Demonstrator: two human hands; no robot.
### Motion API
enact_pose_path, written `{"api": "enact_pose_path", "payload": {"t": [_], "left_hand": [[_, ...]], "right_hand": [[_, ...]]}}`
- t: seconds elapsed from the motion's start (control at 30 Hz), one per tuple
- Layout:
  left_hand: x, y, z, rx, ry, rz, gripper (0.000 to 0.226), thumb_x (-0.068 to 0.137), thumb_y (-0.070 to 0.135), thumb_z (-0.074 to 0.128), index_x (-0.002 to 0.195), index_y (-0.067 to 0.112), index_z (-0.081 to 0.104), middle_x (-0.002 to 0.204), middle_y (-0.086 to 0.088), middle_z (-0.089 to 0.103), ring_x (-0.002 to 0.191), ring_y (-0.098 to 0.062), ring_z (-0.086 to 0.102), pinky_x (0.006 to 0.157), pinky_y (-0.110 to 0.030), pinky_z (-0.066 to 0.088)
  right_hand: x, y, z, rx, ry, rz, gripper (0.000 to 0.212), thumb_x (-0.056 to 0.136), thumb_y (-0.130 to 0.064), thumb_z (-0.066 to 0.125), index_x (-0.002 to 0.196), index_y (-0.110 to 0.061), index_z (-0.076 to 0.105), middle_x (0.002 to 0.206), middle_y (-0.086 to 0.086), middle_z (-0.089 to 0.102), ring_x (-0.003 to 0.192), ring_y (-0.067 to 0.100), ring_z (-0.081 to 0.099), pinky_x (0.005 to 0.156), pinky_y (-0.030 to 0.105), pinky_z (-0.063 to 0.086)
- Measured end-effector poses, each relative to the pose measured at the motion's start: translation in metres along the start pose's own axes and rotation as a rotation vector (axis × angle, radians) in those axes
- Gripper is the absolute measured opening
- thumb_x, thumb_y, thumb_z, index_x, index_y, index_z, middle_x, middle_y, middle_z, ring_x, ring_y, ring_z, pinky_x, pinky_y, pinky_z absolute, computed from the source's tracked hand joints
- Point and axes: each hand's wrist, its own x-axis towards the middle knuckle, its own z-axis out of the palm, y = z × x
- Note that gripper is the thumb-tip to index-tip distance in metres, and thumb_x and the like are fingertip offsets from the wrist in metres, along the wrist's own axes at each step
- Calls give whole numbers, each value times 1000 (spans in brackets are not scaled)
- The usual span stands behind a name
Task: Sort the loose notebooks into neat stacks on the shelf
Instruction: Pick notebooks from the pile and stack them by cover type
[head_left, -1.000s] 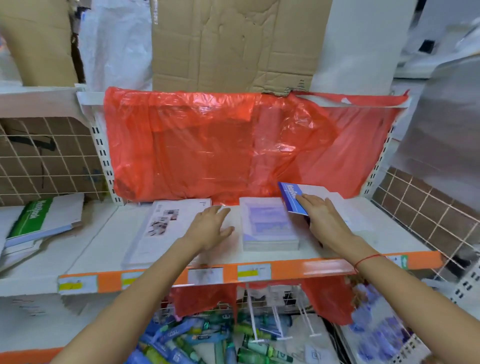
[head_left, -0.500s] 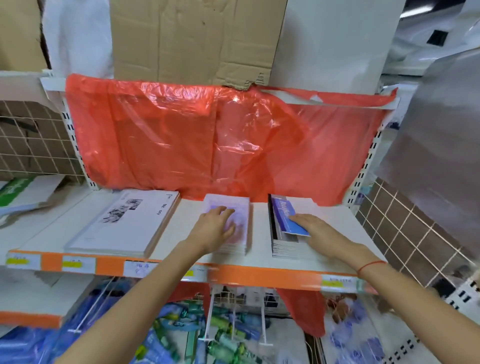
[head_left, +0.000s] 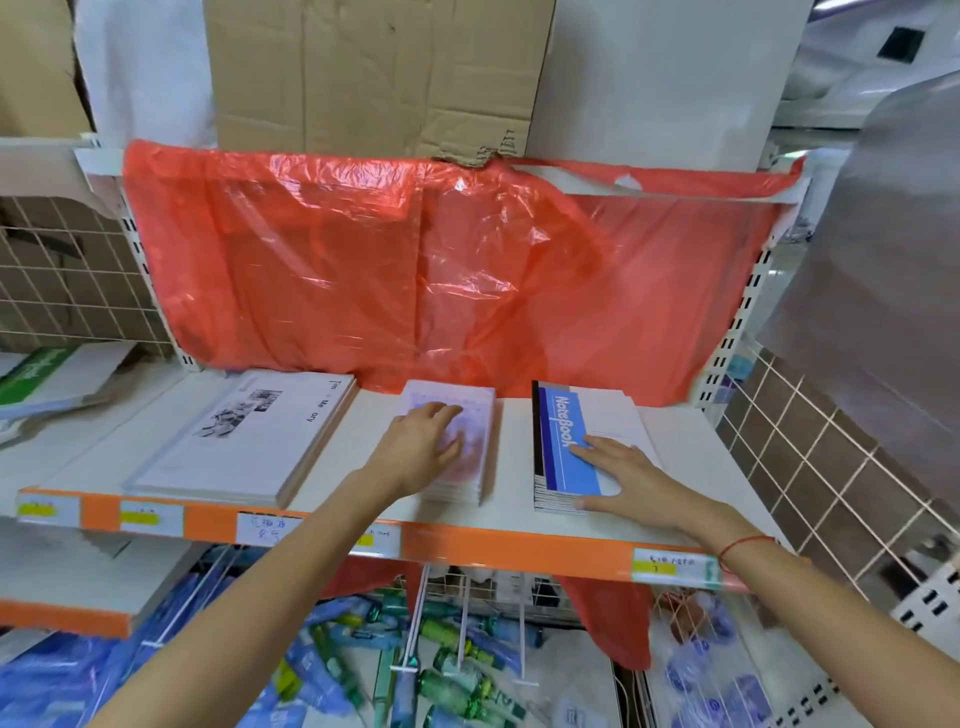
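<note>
Three stacks of notebooks lie on the white shelf (head_left: 691, 467). At the left is a large white stack with a black-and-white photo cover (head_left: 244, 441). In the middle sits a small pale purple stack (head_left: 467, 415); my left hand (head_left: 423, 449) rests flat on top of it. To the right is a stack with a blue "Notebook" cover (head_left: 563, 436). My right hand (head_left: 623, 480) lies flat on its front right part, fingers straight, thumb at the stack's front edge.
Red plastic sheeting (head_left: 441, 270) hangs behind the shelf, with cardboard (head_left: 374, 73) above it. Green-covered notebooks (head_left: 41, 374) lie on the neighbouring shelf at far left. Wire grids flank both sides. Below the orange shelf edge (head_left: 519, 551) hang tubes and packets on pegs.
My left hand moved from the shelf beside the purple stack onto its top. The blue notebook my right hand held tilted now lies flat on its stack. The view shifted right.
</note>
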Motion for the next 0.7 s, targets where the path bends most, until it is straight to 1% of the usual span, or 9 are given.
{"api": "enact_pose_path", "payload": {"t": [0.07,0.17,0.27,0.4,0.5,0.6,0.7], "left_hand": [[2,-1,2,-2,7,10,86,70,58,15,133,10,51,133,-11,54,119,-32,51,90,-39,44],[4,-1,4,10,3,26,84,71,56,19,137,12,47,136,-10,51,122,-30,49,90,-36,42],[4,-3,6,17,-6,15,75,75,50,31,140,15,42,139,-8,48,124,-28,46,92,-34,39],[3,-5,7,22,-1,28,90,65,59,19,140,15,43,137,-7,50,121,-28,49,91,-34,39],[3,-7,7,27,-1,31,88,66,58,21,141,16,42,137,-6,49,122,-26,48,92,-34,37],[4,-9,6,33,-3,31,81,71,54,28,140,16,42,137,-6,49,122,-27,48,93,-34,37],[4,-11,6,37,1,42,83,69,54,25,140,15,43,136,-7,51,121,-28,49,92,-34,38]], "right_hand": [[3,0,3,7,30,-2,78,87,-57,52,150,-29,15,159,-3,4,146,12,-2,118,41,-4],[7,2,3,39,36,-6,76,87,-55,54,150,-31,17,159,-4,5,146,10,-3,117,39,-5],[10,2,3,51,38,-7,75,88,-55,53,150,-31,17,159,-4,5,145,10,-3,117,39,-6],[13,1,2,60,44,-13,75,88,-55,52,150,-31,17,159,-5,5,145,9,-4,117,38,-7],[15,-1,2,63,53,-13,74,89,-53,52,150,-30,17,159,-5,5,146,10,-4,118,39,-6],[17,-3,2,66,58,-12,74,90,-52,53,150,-30,18,159,-4,6,146,11,-3,118,39,-6],[17,-2,2,74,57,-11,74,89,-52,53,150,-30,18,159,-4,6,146,11,-3,118,39,-6]]}}
